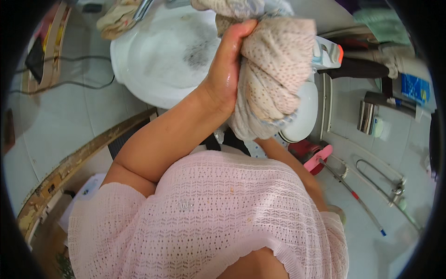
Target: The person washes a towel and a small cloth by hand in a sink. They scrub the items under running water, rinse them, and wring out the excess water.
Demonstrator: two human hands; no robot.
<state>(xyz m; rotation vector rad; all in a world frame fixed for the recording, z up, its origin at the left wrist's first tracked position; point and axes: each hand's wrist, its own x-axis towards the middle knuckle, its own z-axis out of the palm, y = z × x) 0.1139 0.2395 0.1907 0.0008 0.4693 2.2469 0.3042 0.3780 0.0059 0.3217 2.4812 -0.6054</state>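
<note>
My left hand point(228, 65), its skin wet and shiny, is closed around a bunched, damp-looking cloth point(274, 69). The thumb lies over the top of the bundle. The cloth is cream with small brown dots, and it hangs in twisted folds in front of me, at the right side of a white washbasin point(153, 95). More of the same pale fabric point(232, 7) extends past my thumb over the basin's far rim. My right forearm point(297, 174) runs up behind the hanging folds, which hide my right hand and its fingers.
Beige cloth point(118, 21) lies by the metal faucet point(142, 9). A white toilet lid point(304, 114) is behind the bundle. Right of it stand a red bin point(304, 151) with a pink dustpan point(320, 157) and a long pole point(355, 195). A black cable point(88, 86) crosses the left wall.
</note>
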